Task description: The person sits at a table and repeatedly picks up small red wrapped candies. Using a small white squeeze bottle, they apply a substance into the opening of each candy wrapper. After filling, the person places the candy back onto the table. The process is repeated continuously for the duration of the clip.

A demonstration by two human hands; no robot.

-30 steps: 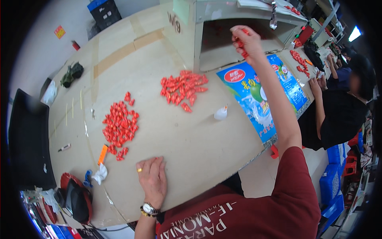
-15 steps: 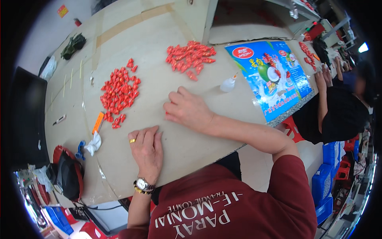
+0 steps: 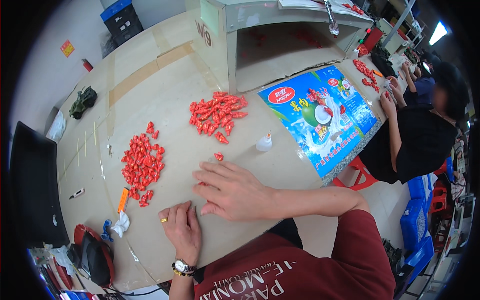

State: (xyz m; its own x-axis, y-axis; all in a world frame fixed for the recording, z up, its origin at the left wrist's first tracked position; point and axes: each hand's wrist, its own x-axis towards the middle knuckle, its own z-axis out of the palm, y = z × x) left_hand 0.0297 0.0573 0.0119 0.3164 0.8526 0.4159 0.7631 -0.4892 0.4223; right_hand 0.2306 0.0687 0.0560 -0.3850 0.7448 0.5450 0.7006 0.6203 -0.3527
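My left hand rests on the table by its near edge, with fingers bent together and the thumb against them; whatever they hold, if anything, is hidden. A gold ring and a wristwatch are on it. To its right, my right hand lies low over the tabletop, fingers stretched and apart. Under its fingers shows a bit of a small red piece, mostly covered. Just beyond the fingertips lies a single shiny red piece. Farther off is a heap of similar red pieces, and a second heap spreads to the left.
A small white dropper bottle stands right of the heaps, beside a blue printed sheet. Left lie an orange cutter, crumpled white tissue and a pen-like tool. Another person sits at the far right.
My right hand has come nearer, toward my left hand, and its curled fingers have spread. A single red piece now lies beyond its fingertips. The view has shifted; my left hand stays on the table.
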